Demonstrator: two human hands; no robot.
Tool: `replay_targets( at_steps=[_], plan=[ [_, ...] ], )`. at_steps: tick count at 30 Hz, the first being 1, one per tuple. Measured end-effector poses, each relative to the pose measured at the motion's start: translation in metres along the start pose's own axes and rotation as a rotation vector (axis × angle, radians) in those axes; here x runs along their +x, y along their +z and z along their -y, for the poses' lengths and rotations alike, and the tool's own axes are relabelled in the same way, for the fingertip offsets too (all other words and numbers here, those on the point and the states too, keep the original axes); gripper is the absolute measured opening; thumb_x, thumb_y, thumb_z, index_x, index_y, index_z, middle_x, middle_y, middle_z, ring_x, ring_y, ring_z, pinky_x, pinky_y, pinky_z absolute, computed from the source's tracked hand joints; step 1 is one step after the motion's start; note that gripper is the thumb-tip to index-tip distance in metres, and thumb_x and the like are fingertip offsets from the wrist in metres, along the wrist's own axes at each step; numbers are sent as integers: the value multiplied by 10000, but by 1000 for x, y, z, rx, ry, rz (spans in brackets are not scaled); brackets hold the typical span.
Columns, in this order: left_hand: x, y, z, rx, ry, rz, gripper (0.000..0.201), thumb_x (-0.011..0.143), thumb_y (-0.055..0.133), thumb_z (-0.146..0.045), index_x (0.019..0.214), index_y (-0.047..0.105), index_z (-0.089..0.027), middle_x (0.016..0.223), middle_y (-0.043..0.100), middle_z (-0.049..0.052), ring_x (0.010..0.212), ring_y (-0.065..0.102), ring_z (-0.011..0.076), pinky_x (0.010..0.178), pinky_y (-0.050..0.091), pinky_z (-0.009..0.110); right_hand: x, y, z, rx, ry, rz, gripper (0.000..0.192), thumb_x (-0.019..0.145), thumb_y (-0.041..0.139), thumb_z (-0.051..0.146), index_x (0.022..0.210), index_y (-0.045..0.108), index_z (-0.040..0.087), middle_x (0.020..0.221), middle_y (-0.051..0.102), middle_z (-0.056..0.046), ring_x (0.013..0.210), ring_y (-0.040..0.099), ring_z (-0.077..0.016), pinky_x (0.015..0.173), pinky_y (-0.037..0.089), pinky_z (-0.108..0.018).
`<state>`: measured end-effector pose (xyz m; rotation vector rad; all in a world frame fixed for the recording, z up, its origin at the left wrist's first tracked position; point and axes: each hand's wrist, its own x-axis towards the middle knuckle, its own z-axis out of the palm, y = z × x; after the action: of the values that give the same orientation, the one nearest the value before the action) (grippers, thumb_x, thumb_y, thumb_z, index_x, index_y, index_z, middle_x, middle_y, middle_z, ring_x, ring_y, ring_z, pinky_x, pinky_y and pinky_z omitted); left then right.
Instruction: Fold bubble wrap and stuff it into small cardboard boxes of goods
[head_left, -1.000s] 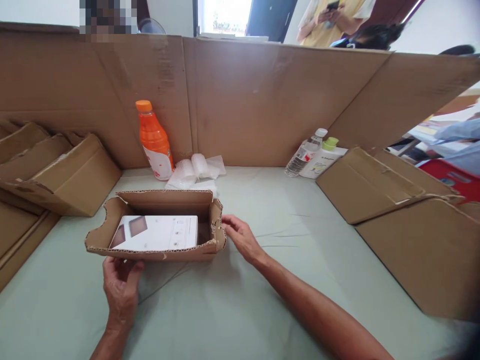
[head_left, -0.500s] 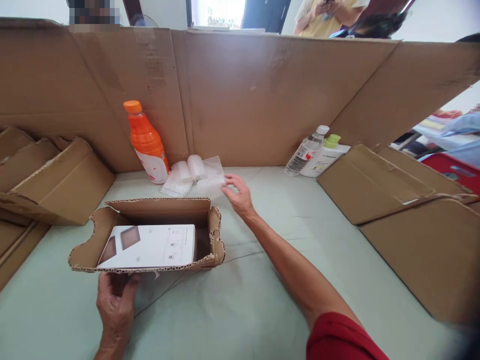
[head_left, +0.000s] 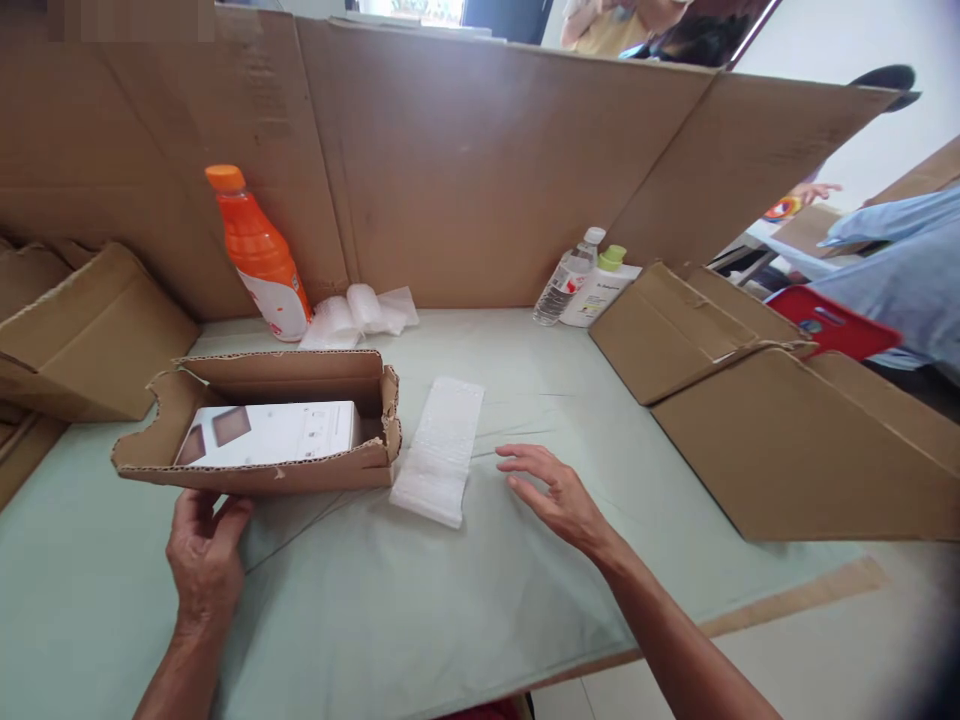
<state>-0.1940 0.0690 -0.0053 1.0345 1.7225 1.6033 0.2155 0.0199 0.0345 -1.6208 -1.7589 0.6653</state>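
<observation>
An open cardboard box [head_left: 292, 478] stands on the table with a white printed carton [head_left: 285, 432] lying inside it. At its lower front edge, my left hand [head_left: 206, 550] holds the box, its fingertips partly hidden beneath the wall. Right of the box a strip of bubble wrap [head_left: 442, 440] lies flat, its near end folded over. My right hand [head_left: 559, 495] hovers beside that strip, fingers spread and nothing in them. More bubble wrap, partly rolled [head_left: 364, 308], lies behind the box next to an orange bottle [head_left: 262, 260].
A tall cardboard screen [head_left: 480, 180] closes off the back. Before it stand a clear water bottle [head_left: 568, 280] and a white bottle with a green cap [head_left: 600, 290]. Cardboard boxes flank both sides, left [head_left: 112, 340] and right [head_left: 795, 450]. People are beyond the screen.
My right hand has come back from the bubble wrap at the rear. A strip of it now lies right of the box, released. My left hand stays at the box; the view has shifted.
</observation>
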Motion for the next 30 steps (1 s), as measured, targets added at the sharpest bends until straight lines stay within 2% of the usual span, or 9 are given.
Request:
replay_targets(
  at_steps=[5,11,13,17,20,23,25,27,30],
  plan=[
    [-3,-13,-3,65,-18,35,575,697,762,-388,1225,620,-209,1236,669,104,1232,598,328,1099,434,524,30,30,29,100,-70,-12,258,927,576,324,1110,742,250,1260,716,-97,1169,658,-261,667,595,-317],
    [7,-18,0,88,-51,193,555,703,782,-403,1197,619,-211,1206,682,87,1208,610,304,1003,505,422,34,78,52,248,-124,240,662,860,684,409,1471,502,232,1390,623,-156,1138,650,-283,741,589,-360],
    [11,-10,-1,74,-31,232,513,720,767,-412,1164,624,-197,1161,689,84,1170,618,290,967,516,396,42,90,57,263,-120,248,709,851,686,445,1489,469,224,1404,605,-163,1135,640,-296,766,579,-380],
    [26,23,-8,-6,5,310,530,757,726,-416,1211,599,-174,1155,671,89,1139,622,269,991,502,403,83,98,64,251,-76,135,579,868,620,414,1401,534,203,1272,675,-128,1015,644,-274,797,539,-395],
    [47,53,-15,-19,18,279,580,727,714,-398,1239,578,-161,1174,661,105,1152,624,278,1039,484,448,127,102,70,251,-34,105,486,863,594,393,1307,593,197,1186,711,-104,938,651,-256,781,522,-384],
    [65,69,-21,-14,6,241,697,677,708,-379,1306,538,-131,1281,627,161,1252,588,320,1106,437,491,159,103,71,262,-12,117,513,845,606,365,1327,587,191,1244,702,-118,1035,658,-275,808,526,-383],
    [66,63,-20,13,-8,208,814,662,723,-372,1401,475,-135,1457,519,207,1361,510,353,1131,415,501,160,94,64,246,8,80,563,831,623,342,1365,568,171,1338,660,-144,1145,636,-285,871,527,-393],
    [55,45,-15,70,-13,207,871,677,738,-383,1463,432,-162,1560,423,212,1412,463,363,1121,429,498,143,78,52,197,19,33,507,851,608,340,1327,604,164,1358,651,-147,1158,640,-271,920,520,-401],
    [21,10,-7,222,-45,306,726,747,703,-427,1412,524,-198,1482,538,167,1315,562,333,1021,510,454,96,53,31,79,0,37,331,918,553,361,1178,693,211,1249,714,-99,1122,659,-249,923,527,-403]
  ],
)
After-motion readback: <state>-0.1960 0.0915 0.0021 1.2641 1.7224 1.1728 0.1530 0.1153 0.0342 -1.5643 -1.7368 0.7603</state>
